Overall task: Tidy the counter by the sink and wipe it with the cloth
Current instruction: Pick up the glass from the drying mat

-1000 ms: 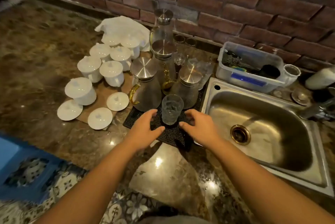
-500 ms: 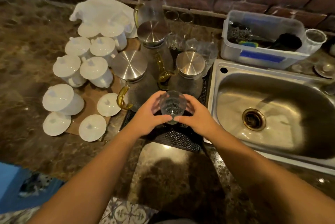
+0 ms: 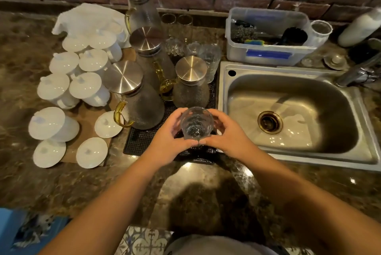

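A clear drinking glass (image 3: 196,123) stands upright over the front of the black drying mat (image 3: 142,141). My left hand (image 3: 168,139) wraps its left side and my right hand (image 3: 225,136) wraps its right side, thumbs meeting in front. Behind it on the mat stand several glass carafes with steel lids (image 3: 123,79) and yellow handles. A white cloth (image 3: 86,19) lies bunched at the back left, by the brick wall. The brown stone counter (image 3: 61,188) runs along the front.
White lidded cups (image 3: 90,89) and loose white lids (image 3: 91,152) crowd a board left of the mat. A steel sink (image 3: 299,110) lies to the right, with a plastic tub (image 3: 268,36) of scrubbers behind it and a tap (image 3: 358,73) at its right.
Both hands moved in from the mat's front edge and closed around the glass. The view tilted down and closer to the counter.
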